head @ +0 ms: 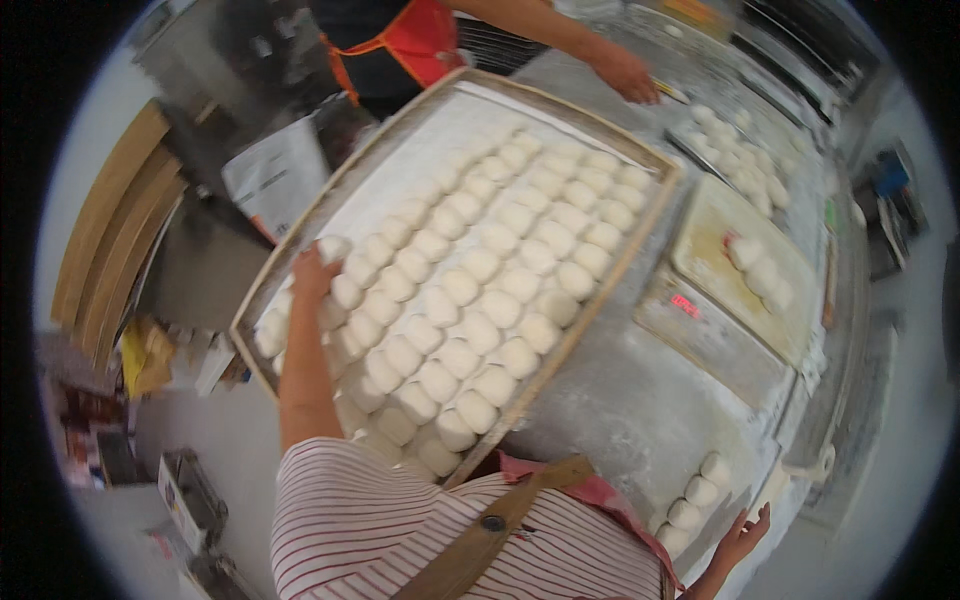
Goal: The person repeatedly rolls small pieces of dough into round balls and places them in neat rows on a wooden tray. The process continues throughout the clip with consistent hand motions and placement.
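Observation:
My left hand reaches over a wood-rimmed tray and has its fingers around a white dough ball at the end of a row. Rounded dough pieces fill much of the tray in close rows, and its floured far-left part is bare. At the lower right, my right hand is empty with its fingers apart, close to the table edge. Just left of it, a short row of dough balls lies on the floured metal table.
A digital scale carries a cutting board or flat pan with a few dough pieces. Beyond it lies a dough heap beside a metal blade. Across the table, another person's hand holds a yellow-handled tool. Wooden boards stand at left.

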Demonstrator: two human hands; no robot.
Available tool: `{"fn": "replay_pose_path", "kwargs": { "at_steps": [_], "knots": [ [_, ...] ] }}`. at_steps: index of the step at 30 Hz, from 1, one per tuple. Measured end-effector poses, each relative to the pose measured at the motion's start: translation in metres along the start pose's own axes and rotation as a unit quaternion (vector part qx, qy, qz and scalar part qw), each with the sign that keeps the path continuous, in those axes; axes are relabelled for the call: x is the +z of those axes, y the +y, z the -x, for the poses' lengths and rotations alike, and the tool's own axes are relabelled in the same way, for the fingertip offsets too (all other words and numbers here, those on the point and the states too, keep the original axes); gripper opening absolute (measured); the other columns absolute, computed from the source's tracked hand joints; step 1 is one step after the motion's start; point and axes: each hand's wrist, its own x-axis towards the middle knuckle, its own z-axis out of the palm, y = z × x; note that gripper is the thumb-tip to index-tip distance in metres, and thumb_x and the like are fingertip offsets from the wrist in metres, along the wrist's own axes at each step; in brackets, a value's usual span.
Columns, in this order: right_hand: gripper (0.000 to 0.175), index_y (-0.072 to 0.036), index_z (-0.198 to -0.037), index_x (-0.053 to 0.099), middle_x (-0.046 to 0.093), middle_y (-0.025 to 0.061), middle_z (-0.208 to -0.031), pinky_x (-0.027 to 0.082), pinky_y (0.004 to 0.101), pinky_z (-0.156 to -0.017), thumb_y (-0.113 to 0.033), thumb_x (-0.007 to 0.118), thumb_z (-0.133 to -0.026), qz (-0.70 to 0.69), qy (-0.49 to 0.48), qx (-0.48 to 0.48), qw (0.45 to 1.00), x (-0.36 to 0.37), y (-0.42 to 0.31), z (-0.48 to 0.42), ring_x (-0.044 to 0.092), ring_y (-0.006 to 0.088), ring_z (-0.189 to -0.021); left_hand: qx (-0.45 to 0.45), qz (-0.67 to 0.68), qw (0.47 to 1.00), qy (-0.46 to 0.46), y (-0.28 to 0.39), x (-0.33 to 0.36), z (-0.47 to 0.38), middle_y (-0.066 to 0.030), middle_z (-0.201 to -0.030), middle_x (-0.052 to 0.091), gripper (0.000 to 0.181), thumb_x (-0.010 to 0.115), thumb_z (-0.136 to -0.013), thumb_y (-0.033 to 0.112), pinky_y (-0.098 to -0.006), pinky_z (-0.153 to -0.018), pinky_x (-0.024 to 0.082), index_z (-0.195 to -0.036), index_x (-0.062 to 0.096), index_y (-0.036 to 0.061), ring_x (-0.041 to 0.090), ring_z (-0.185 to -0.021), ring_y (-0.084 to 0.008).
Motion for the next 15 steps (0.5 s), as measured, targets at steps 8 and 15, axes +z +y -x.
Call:
{"fn": "replay_pose_path", "kwargs": {
  "at_steps": [8,15],
  "knots": [
    [0.070,-0.003,-0.146,0.044,0.061,0.0141,-0.107,0.050,0.0337,-0.057,-0.033,0.075,-0.092,0.031,0.042,0.324,0.945,-0.071,0.138,0.075,0.060,0.0170,-0.072,0.118,0.092,0.979,0.138,0.054,-0.008,-0.026,-0.0259,-0.141,0.051,0.084,0.082,-0.080,0.022,-0.0492,-0.111,0.037,-0.150,0.039,0.0049,0.046,-0.134,-0.0413],
    [0.073,-0.002,-0.144,0.046,0.069,0.0157,-0.093,0.051,0.0405,-0.081,-0.031,0.079,-0.086,0.081,0.023,0.285,0.955,-0.058,0.084,0.061,0.066,0.0282,-0.086,0.429,0.258,0.862,0.083,0.346,-0.052,-0.014,-0.0181,-0.146,0.048,0.074,0.079,-0.080,0.012,-0.0455,-0.117,0.031,-0.146,0.045,0.0061,0.041,-0.138,-0.0386]
  ]
}}
